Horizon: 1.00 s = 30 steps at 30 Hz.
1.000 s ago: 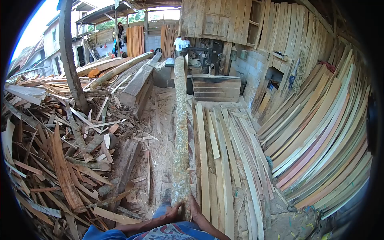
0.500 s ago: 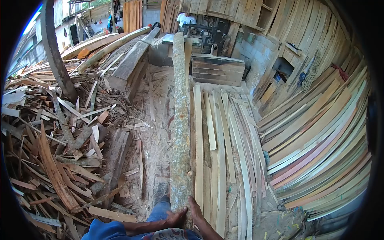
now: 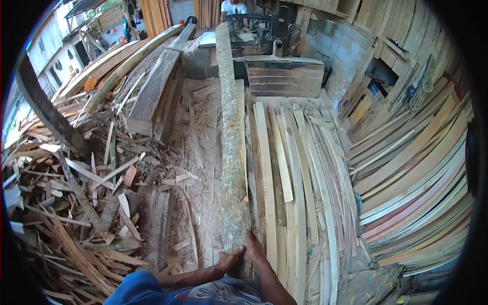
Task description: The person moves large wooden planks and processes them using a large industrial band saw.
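A long bark-covered log [image 3: 233, 137] runs forward from my body, its far end beside the flat table of a dark machine [image 3: 264, 33]. Its right side shows a pale cut edge. My left hand [image 3: 232, 260] grips the near end from the left, thumb on top. On the right side of the same end, my right hand [image 3: 253, 245] is closed against the bark, thumb up. The undersides of both hands and the lower fingers are hidden by the log.
A person [image 3: 234, 7] in a white shirt stands behind the machine. Wood scraps [image 3: 86, 203] pile up at left, near a leaning post [image 3: 48, 114] and a thick beam [image 3: 157, 94]. Long planks [image 3: 292, 178] lie along the right, with more boards [image 3: 422, 178] stacked beyond.
My hands and the log's near end have risen in the view, and the log's far end sits higher beside the machine. The camera has shifted too. Both hands keep hold of the log.
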### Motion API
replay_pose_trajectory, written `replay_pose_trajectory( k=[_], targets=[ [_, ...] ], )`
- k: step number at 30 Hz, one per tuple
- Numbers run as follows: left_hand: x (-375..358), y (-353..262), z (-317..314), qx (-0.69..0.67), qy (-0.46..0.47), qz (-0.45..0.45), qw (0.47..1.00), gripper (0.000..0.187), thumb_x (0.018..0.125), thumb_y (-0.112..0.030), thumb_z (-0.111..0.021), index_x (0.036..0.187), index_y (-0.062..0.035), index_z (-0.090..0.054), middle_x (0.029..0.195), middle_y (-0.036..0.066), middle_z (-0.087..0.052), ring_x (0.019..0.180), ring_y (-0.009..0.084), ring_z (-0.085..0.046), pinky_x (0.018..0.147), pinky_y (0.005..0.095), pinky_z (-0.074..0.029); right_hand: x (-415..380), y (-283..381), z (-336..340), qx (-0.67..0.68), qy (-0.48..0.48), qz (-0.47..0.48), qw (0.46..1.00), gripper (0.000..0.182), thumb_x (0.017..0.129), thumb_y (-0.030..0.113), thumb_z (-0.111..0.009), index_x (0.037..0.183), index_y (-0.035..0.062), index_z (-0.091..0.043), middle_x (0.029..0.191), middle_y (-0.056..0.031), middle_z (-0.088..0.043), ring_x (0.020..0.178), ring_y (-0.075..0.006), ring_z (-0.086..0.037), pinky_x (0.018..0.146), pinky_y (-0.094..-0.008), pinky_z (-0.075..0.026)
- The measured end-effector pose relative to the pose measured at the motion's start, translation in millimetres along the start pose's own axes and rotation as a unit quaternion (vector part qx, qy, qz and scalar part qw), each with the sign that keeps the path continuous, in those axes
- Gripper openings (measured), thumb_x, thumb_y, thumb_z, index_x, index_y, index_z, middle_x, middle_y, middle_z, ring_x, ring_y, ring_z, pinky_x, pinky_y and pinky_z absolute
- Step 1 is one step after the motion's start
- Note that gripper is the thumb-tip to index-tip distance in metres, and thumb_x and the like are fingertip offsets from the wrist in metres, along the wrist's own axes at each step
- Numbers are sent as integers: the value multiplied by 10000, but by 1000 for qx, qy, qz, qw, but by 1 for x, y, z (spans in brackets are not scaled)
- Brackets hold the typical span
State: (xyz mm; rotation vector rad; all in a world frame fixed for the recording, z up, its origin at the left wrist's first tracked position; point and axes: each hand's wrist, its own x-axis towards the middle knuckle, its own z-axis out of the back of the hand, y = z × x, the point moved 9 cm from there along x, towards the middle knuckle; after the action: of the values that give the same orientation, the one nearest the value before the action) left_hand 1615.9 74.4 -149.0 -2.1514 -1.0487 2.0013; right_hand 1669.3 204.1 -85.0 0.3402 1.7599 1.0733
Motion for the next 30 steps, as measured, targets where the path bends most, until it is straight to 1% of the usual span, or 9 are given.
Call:
replay_pose_trajectory(
  k=[3, 9, 14, 16, 20, 22, 26, 27, 30],
  targets=[
    [-30, -135, 22, 51, -134, -25, 989, 678, 778, -596, -567, 988, 45, -501, 802, 86, -541, 739, 148, -513, 669, 270, -418, 70, 53, -19, -26, -10, 5, 1000, 767, 854, 576, -413, 1377, 33, -271, 1352, -200, -385, 1235, -299, -390, 979, -318, -328],
    [64, -283, 79, -14, -135, -56, 989, 434, 792, -515, -612, 784, -82, -584, 626, -21, -483, 522, 93, -422, 492, 242, -356, 228, 158, -59, -19, 19, -4, 1000, 760, 850, 577, -425, 1363, 30, -304, 1391, -155, -345, 1280, -258, -331, 1030, -310, -260],
    [160, -442, 124, 3, -92, -74, 993, 510, 811, -546, -554, 1052, -97, -556, 814, 6, -535, 679, 104, -470, 592, 248, -377, 418, 239, -92, -38, 0, 135, 990, 729, 859, 544, -429, 1349, 17, -316, 1316, -216, -417, 1225, -303, -402, 977, -321, -328],
    [198, -507, 147, 13, -19, -84, 996, 633, 817, -535, -534, 1276, -112, -425, 968, 47, -536, 808, 133, -492, 679, 287, -400, 463, 286, -106, -26, 26, 40, 999, 696, 859, 531, -431, 1319, 15, -351, 1234, -250, -477, 1144, -340, -477, 906, -350, -393],
    [271, -628, 207, -60, -26, -121, 991, 591, 848, -493, -512, 1274, -91, -429, 1074, 85, -557, 897, 174, -550, 786, 294, -439, 569, 377, -134, -102, -71, 353, 927, 757, 838, 604, -428, 1370, 82, -290, 1076, -223, -576, 964, -330, -585, 771, -367, -469],
    [277, -680, 219, -83, -3, -101, 991, 528, 873, -470, -494, 1235, -86, -465, 1100, 103, -571, 981, 207, -567, 868, 336, -453, 604, 357, -131, 174, 46, -14, 984, 749, 845, 596, -437, 1402, 137, -238, 1079, -181, -581, 925, -241, -604, 724, -342, -486],
    [304, -725, 270, -162, 27, -173, 971, 577, 869, -506, -473, 1245, -70, -437, 1082, 101, -576, 975, 243, -568, 855, 398, -463, 658, 250, -59, 274, -84, 43, 957, 565, 888, 378, -506, 1345, 78, -360, 1102, -126, -593, 902, -150, -614, 705, -262, -486],
    [299, -730, 272, -179, 54, -191, 964, 596, 866, -522, -466, 1252, -69, -426, 1073, 108, -580, 977, 262, -565, 856, 412, -460, 667, 194, -37, 264, -132, 14, 955, 525, 896, 360, -469, 1316, 53, -398, 1095, -165, -596, 959, -226, -608, 782, -334, -481],
    [354, -596, 407, -14, -186, 88, 978, 623, 818, -519, -529, 1227, -55, -452, 1101, 140, -550, 965, 298, -555, 837, 433, -445, 641, 46, 31, -38, -346, -117, 930, 491, 846, 414, -522, 1204, 77, -526, 1098, -156, -595, 962, -258, -597, 816, -384, -460]
  ],
)
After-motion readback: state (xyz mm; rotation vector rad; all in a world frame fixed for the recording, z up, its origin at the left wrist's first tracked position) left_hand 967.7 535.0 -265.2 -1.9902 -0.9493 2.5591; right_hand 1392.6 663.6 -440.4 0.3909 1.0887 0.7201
